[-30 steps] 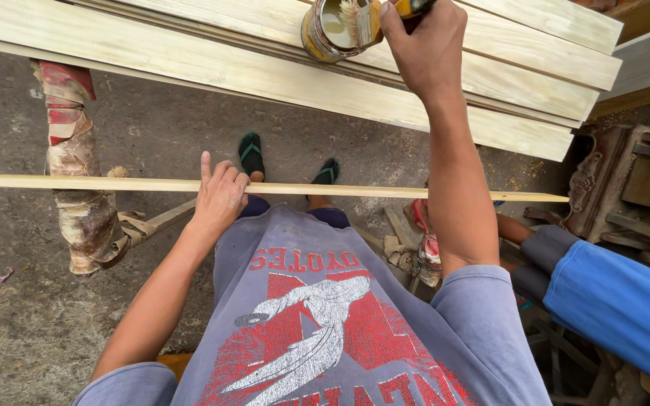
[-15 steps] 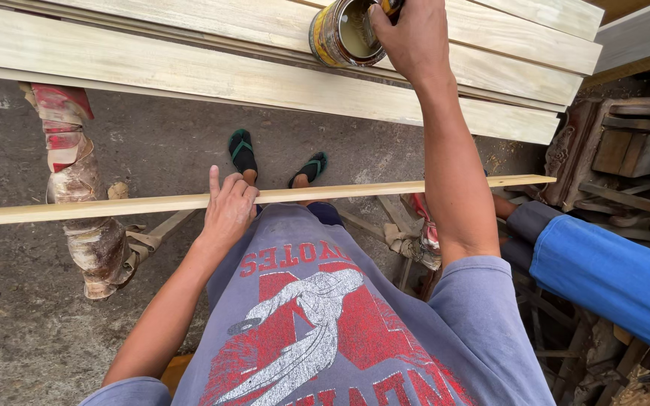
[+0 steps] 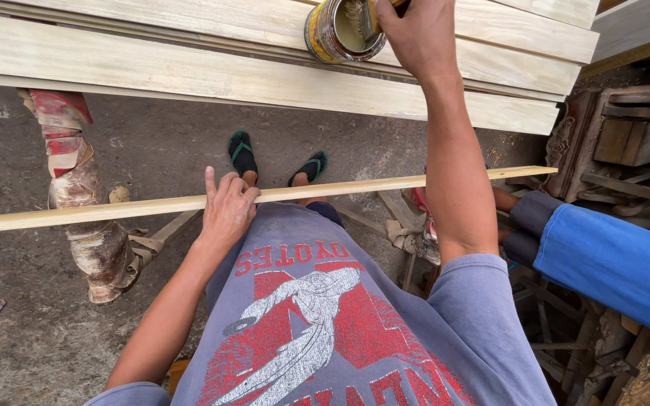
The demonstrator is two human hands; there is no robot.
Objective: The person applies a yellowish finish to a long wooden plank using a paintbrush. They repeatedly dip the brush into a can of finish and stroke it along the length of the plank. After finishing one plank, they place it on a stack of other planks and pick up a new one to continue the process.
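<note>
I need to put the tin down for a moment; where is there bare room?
Bare planks left of the tin, and concrete floor between planks and strip. Crowded at right: carved wood and a blue sleeve.

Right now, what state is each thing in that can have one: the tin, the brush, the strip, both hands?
Tin: open, upright on the stacked boards, pale liquid inside.
Brush: bristles dipped in the tin.
Right hand: closed on the brush handle.
Thin wooden strip: lying level across the lap.
Left hand: resting on the strip, fingers spread, not gripping.
</note>
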